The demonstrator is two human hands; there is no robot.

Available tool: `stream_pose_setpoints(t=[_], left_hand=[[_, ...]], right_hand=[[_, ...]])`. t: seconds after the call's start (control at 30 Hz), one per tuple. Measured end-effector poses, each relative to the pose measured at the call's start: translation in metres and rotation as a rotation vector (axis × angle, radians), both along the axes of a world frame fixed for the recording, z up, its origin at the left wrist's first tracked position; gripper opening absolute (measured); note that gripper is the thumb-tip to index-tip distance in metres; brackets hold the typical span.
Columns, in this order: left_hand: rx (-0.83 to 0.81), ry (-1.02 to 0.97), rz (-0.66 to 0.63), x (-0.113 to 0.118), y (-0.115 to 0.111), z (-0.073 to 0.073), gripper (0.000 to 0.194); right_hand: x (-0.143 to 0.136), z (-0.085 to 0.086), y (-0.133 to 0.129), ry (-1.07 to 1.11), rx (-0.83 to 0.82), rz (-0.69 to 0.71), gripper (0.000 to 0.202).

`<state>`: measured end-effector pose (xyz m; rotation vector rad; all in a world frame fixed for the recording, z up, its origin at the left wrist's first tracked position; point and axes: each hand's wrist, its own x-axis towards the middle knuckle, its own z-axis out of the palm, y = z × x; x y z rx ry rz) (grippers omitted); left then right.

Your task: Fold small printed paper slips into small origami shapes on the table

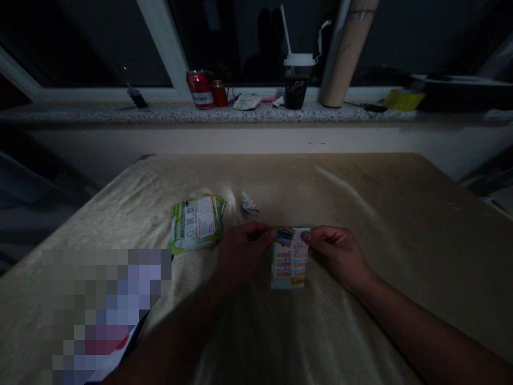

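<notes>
Between my two hands is a printed paper leaflet with orange and white text blocks and a small dark picture near its top. My left hand pinches its upper left edge between thumb and fingers. At the upper right edge, my right hand pinches it the same way. The leaflet's lower part hangs toward me over the table. Left of my left hand lies a pile of green printed leaflets, slightly fanned. A small folded paper piece rests just beyond my left hand.
A pale, wrinkled cloth covers the table. A pixelated object lies at the left front. Along the granite sill stand a red can, a lidded CoCo cup with a straw, and a cardboard tube. Lighting is dim.
</notes>
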<state>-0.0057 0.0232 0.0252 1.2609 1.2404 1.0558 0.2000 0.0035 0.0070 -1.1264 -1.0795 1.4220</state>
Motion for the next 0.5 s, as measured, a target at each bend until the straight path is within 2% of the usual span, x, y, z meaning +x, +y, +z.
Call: stream_pose_setpoints(t=[0.27,0.5], left_hand=[[-0.006,0.012,0.031,0.0006,0.0009,0.0033,0.015],[-0.008,-0.023,0.044,-0.0002,0.0018,0.0035,0.014]], right_hand=[[-0.0030,0.0059,-0.0029,0.027,-0.012,0.030,0.026],[-0.0025,0.0055,-0.0034,-0.045,-0.009,0.044,0.028]])
